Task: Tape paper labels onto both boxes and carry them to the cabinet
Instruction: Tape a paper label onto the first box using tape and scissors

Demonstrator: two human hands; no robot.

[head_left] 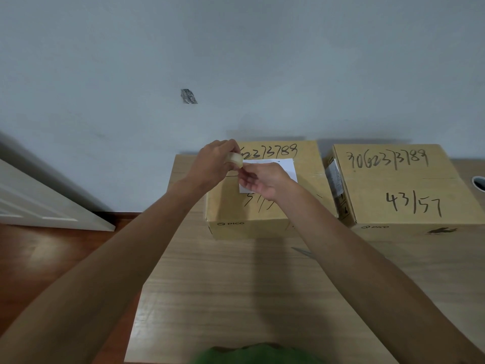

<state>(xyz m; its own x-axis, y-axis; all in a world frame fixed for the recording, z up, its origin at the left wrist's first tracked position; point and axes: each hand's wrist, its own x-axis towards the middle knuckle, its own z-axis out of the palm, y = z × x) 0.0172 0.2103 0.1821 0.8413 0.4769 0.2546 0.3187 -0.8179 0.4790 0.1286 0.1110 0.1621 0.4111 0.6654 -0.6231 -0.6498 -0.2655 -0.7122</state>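
Wooden desk [236, 285]: above labelled box [262, 206], left hand [212, 161] grips tape roll [235, 159] while right hand [262, 181] pinches its end (likely pulling a strip for paper label [286, 168]).

We faced a pale grey wall [236, 48] bearing one dark chipped patch [189, 96]. A light wood-grain desk [236, 298] stood against it, a cable hole [479, 183] near its right edge. Reddish-brown wooden floor [52, 258] and a white panelled door [39, 203] lay left.
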